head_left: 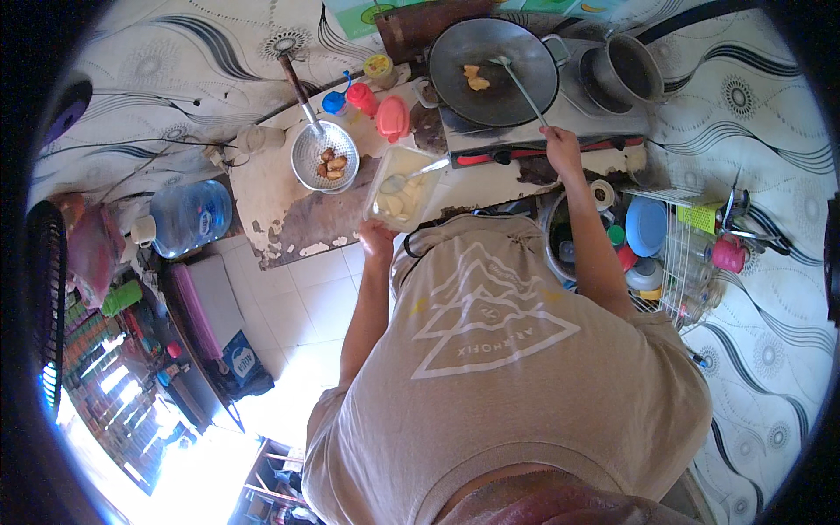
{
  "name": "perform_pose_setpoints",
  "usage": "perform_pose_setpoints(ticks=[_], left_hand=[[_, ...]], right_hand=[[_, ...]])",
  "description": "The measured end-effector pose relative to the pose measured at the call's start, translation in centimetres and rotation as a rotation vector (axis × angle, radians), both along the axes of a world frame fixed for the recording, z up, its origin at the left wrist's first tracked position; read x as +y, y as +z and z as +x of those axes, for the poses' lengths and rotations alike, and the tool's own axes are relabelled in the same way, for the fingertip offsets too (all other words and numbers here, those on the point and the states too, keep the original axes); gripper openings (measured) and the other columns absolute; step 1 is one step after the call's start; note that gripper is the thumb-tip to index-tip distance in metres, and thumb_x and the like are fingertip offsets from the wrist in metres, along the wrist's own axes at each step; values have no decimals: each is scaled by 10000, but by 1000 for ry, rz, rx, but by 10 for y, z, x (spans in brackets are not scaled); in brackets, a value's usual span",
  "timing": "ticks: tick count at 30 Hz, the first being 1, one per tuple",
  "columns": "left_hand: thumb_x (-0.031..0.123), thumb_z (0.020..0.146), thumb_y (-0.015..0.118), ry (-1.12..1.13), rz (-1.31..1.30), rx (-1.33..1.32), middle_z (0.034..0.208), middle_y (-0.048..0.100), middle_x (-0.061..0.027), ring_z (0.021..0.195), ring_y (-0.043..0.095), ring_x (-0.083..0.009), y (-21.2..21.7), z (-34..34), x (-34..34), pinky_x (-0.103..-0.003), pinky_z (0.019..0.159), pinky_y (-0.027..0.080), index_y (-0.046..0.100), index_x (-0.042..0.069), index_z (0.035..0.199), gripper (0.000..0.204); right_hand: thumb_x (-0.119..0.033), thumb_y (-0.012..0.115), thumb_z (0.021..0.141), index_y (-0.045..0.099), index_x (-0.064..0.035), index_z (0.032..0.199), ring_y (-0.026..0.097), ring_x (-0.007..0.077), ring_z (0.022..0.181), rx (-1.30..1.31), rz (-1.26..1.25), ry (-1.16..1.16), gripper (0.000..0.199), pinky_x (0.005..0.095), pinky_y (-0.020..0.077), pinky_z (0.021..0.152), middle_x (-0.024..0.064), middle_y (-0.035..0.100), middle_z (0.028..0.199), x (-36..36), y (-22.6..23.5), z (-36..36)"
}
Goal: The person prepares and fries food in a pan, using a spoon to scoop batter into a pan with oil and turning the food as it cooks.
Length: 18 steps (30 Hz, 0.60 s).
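Right hand (562, 150) clenched around handle of long spatula (523, 91); blade inside wok (457, 54), just beside golden fried pieces (476, 80). Wok sits on gas stove (560, 129). Left hand (377, 237) grasps near end of clear plastic container (406, 160), holding pale pieces (391, 205) and spoon (429, 168). Perforated strainer (306, 164) on desk (282, 215), left of container, holds browned pieces (333, 168).

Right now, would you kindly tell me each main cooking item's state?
Dark round metal wok, uncovered, golden pieces inside
Perforated silvery metal strainer, browned pieces inside
Pale rectangular plastic container, open, in left hand
Long pale spatula, tip in wok, in right hand
Gray metal pot, uncovered
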<state>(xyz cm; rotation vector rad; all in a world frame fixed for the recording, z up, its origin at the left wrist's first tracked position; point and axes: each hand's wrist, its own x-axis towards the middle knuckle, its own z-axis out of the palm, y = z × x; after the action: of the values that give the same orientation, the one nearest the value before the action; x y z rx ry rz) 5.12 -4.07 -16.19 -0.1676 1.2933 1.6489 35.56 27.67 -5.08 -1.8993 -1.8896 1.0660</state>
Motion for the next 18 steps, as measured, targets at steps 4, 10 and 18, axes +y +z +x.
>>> perform_pose_setpoints(ticks=[4,10,18], left_hand=[[102,734,464,-19,-136,7,1119,533,-214,1040,561,-400,-43,2,-10,-604,822,523,495,-29,1054,347],[86,755,454,-24,-322,79,1030,505,-207,992,551,-395,-69,3,-11,-614,798,523,476,-37,1041,312],[119,830,373,71,-416,-194,1162,529,-184,1053,557,-380,-118,-17,-9,-565,808,532,436,185,1380,558]], right_hand=[[-249,510,950,691,-16,1069,572,200,663,77,73,10,318,325,431,661,127,612,670,-15,2,0],[-254,519,959,685,-17,1069,522,179,643,100,93,-4,309,316,411,623,96,576,661,-27,-15,9],[-248,559,948,676,17,1037,462,103,608,145,163,15,303,276,388,580,46,548,625,-40,-16,13]])
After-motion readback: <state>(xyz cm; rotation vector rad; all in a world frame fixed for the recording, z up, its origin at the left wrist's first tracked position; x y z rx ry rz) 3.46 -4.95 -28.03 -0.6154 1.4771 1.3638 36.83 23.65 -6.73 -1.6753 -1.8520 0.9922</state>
